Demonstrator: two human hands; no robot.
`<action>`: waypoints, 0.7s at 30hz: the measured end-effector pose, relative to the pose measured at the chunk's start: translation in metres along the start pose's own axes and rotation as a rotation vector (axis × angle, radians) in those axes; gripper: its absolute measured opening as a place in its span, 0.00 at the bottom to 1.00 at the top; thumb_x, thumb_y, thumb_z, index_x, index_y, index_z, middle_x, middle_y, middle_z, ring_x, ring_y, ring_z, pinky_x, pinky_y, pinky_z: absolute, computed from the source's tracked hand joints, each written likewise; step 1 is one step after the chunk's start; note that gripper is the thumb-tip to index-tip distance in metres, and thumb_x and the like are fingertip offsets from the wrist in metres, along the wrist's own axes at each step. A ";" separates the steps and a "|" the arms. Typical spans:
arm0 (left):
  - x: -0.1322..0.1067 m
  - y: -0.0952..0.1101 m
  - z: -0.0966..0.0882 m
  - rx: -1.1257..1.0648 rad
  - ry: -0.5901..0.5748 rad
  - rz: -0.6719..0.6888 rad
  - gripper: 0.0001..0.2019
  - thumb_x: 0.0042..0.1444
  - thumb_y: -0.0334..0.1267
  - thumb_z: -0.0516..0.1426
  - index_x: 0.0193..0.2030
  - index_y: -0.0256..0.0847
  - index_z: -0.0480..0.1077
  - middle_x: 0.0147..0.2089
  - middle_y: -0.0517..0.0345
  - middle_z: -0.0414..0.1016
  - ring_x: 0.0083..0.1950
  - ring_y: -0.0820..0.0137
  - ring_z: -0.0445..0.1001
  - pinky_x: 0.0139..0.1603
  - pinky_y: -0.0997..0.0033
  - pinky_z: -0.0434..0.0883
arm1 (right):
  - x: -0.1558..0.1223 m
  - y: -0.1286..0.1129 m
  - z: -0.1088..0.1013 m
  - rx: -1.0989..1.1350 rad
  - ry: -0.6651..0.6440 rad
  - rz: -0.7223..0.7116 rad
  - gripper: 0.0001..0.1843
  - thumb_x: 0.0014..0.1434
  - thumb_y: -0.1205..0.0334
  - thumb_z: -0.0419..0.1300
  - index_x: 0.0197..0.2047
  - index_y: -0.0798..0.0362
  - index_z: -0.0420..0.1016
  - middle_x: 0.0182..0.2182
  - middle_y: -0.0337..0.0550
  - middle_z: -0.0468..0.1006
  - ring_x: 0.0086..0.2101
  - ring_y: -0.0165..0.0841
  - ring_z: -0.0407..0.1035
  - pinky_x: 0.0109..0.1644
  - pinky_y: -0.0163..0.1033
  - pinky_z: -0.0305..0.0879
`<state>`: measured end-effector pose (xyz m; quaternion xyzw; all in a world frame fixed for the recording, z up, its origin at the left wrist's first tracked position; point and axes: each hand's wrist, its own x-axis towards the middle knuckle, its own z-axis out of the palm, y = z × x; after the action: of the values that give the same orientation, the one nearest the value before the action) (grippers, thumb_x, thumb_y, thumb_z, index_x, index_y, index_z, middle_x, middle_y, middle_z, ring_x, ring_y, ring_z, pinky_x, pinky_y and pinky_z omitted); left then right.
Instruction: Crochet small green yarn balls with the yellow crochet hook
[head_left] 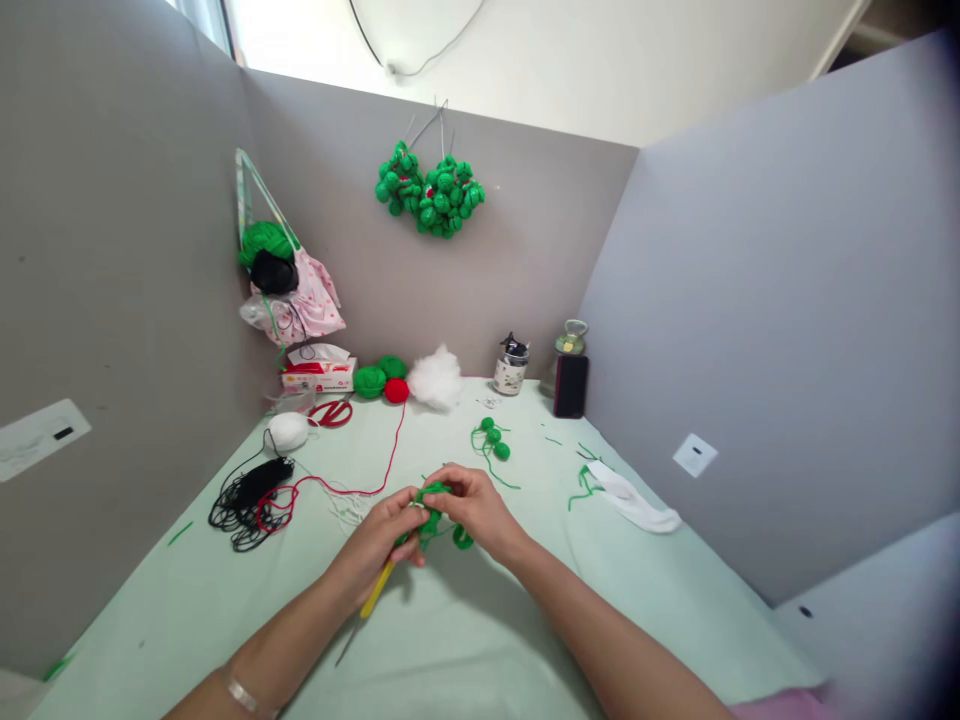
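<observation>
Between my two hands is a small piece of green crochet work [433, 497], partly covered by the fingers. My left hand [382, 535] is closed round its left side. A crochet hook with a yellow handle [377, 588] sticks out below the left palm, its thin metal end pointing down toward me. My right hand [474, 505] pinches the top of the green piece between thumb and fingers. A round green crocheted bit [462, 538] hangs just under the right hand, with loose green yarn beside it.
Black yarn [259, 495], a white yarn ball [287, 431] and red scissors [332, 413] lie left. Behind are green yarn balls [370, 381], a red ball [397, 390] and white stuffing [437, 378]. Small green balls [492, 436] and a white strip [634, 500] lie right, near a phone [571, 387].
</observation>
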<state>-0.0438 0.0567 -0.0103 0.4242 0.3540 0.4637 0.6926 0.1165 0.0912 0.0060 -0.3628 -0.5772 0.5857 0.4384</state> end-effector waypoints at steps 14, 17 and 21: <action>0.002 0.002 -0.002 0.012 0.046 -0.002 0.13 0.55 0.46 0.66 0.31 0.42 0.68 0.16 0.78 0.49 0.18 0.80 0.40 0.25 0.76 0.70 | 0.019 -0.021 -0.054 0.203 0.399 -0.085 0.22 0.42 0.49 0.76 0.32 0.53 0.74 0.21 0.31 0.70 0.18 0.23 0.58 0.20 0.31 0.52; 0.002 0.008 0.000 0.018 0.072 0.020 0.15 0.55 0.49 0.68 0.36 0.40 0.73 0.15 0.78 0.47 0.18 0.80 0.40 0.26 0.77 0.69 | 0.011 -0.022 -0.037 0.186 0.355 -0.060 0.21 0.44 0.50 0.76 0.35 0.53 0.76 0.20 0.30 0.71 0.17 0.23 0.59 0.20 0.31 0.54; 0.001 0.010 0.004 0.030 0.060 0.020 0.20 0.50 0.52 0.71 0.37 0.38 0.77 0.16 0.76 0.54 0.18 0.81 0.41 0.26 0.74 0.70 | 0.003 -0.021 -0.012 0.149 0.267 -0.056 0.17 0.42 0.55 0.78 0.32 0.53 0.80 0.22 0.35 0.77 0.21 0.28 0.67 0.25 0.34 0.64</action>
<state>-0.0435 0.0587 0.0004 0.4242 0.3772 0.4778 0.6705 0.1287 0.0976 0.0260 -0.3876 -0.4786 0.5609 0.5532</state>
